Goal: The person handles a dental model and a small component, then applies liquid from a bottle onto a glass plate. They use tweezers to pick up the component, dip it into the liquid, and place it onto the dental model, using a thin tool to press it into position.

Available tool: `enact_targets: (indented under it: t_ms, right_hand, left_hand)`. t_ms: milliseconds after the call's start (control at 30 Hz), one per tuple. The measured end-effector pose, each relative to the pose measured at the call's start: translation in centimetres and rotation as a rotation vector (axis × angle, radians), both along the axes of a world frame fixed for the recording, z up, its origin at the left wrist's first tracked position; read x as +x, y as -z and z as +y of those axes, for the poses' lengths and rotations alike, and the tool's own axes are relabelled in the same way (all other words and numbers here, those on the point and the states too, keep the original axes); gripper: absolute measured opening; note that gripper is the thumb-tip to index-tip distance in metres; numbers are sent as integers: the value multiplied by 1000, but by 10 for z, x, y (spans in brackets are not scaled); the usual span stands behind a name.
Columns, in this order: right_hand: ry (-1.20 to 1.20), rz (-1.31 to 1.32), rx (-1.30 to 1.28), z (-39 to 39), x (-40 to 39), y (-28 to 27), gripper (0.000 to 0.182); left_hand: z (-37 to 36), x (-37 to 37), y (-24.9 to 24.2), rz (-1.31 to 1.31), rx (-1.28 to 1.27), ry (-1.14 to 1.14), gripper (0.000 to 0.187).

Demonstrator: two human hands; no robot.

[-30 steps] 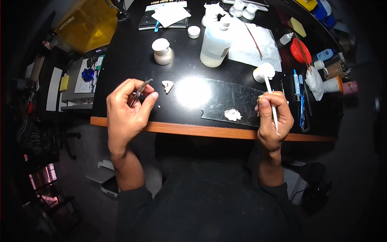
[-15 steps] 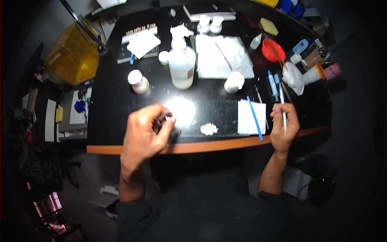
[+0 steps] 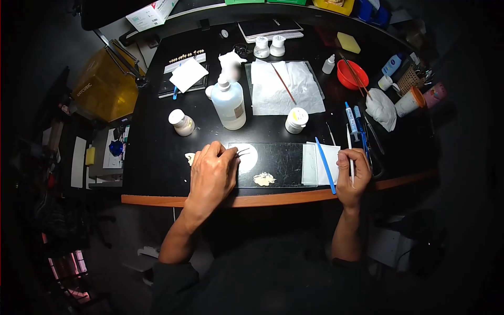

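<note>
My left hand is above the left end of a glass slab, back upward and fingers pinched together. Two thin dark prongs, which look like tweezers, stick out from its fingertips over a bright round light patch. A small cream-coloured piece lies beside that hand, partly hidden by it. On the slab sits a flattened cream mound. My right hand grips a slender white stick-like tool, held nearly upright. Left of it, a blue stick lies across a white pad.
Behind the slab stand a pump bottle, a white-capped jar and another white jar. A brush lies on white tissue. A red bowl, syringe and crumpled tissue are at right. A wooden edge borders the table.
My left hand has turned back-up and lowered toward the slab; the dark prongs now show. My right hand has shifted slightly left and down, still gripping the white tool. The whole view has shifted.
</note>
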State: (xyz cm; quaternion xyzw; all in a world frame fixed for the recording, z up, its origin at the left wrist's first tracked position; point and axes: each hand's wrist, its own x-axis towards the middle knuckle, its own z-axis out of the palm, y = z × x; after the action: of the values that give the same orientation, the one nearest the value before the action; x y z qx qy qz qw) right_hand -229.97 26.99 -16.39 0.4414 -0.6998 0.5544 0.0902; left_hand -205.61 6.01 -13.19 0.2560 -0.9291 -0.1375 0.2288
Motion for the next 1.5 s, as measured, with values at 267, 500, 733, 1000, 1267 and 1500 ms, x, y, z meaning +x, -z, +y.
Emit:
enact_targets:
  t_ms: [267,500,733,1000,1267,1500]
  right_hand:
    - [-37,-2,-18,4,-1,1,3]
    - [-26,-38,25,8,1,-11,4]
    - [-21,-15,-4,10,3,-16,3]
    - [-23,-11,-15,11,-1,-14,3]
    - [-52,19,-39,12,-4,-14,7]
    - [-42,37,-46,12,-3,-15,7]
  left_hand:
    - [2,-22,-72,14,-59,156,31]
    - [-94,-181,-144,329,-507,255,12]
    - [-205,-356,-178,17,-338,-145,33]
    - [-221,-385,-193,-219,-239,-260,37]
    - [-233,-387,-195,-12,-396,-277,25]
    - [-223,-360,-219,250,-256,-246,39]
